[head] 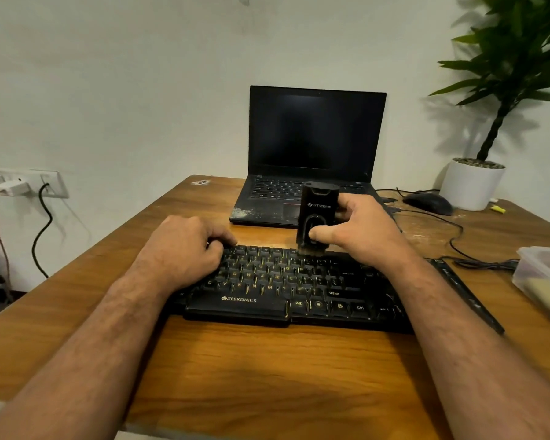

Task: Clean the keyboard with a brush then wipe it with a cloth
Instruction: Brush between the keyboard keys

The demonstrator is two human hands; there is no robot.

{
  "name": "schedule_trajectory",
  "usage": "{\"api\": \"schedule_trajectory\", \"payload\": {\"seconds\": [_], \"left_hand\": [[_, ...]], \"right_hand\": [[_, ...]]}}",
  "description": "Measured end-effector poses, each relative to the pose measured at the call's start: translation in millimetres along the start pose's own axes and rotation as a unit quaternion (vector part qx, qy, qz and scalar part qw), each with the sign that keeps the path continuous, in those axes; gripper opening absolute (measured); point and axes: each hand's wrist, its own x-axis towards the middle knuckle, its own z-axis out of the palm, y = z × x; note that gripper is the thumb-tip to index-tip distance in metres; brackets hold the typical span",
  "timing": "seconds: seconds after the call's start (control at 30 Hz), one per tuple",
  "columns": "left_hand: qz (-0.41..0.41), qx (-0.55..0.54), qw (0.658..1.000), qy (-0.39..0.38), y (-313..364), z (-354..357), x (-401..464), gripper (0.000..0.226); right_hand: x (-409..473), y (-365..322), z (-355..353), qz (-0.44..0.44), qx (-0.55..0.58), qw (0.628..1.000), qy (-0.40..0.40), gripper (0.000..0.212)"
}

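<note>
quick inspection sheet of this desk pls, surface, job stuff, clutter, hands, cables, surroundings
surface: wooden table, pale dusty specks near the laptop.
job's things: black keyboard flat; black brush upright, bristles on the top key row; cloth not identified.
clutter: open laptop, screen dark; mouse; clear plastic box.
grippers: right hand grips the brush; left hand rests on the keyboard's left end, fingers curled.
cables: black cable across the table; wall socket with leads.
surroundings: potted plant, plain wall.
</note>
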Motion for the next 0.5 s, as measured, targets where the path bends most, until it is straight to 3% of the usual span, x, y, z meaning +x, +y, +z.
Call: {"api": "schedule_trajectory", "payload": {"seconds": [0.17,0.3,0.43,0.5], "left_hand": [[0.003,0.001,1.000,-0.007,-1.4,0.2,0.2,0.030],[0.004,0.004,1.000,-0.005,-2.5,1.3,1.8,0.030],[0.001,0.001,1.000,-0.008,-2.7,1.2,1.5,0.030],[0.001,-0.001,1.000,-0.011,-1.3,0.4,0.6,0.030]], "right_hand": [[1.0,-3.4,8.9,0.004,-0.032,0.999,0.032,0.043],[-9.1,-13.1,21.7,-0.018,0.069,0.992,-0.103,0.046],[-7.8,-20.6,31.4,-0.035,0.024,0.999,-0.022,0.044],[-9.7,-22.7,33.4,-0.052,0.059,0.996,-0.046,0.044]]}}
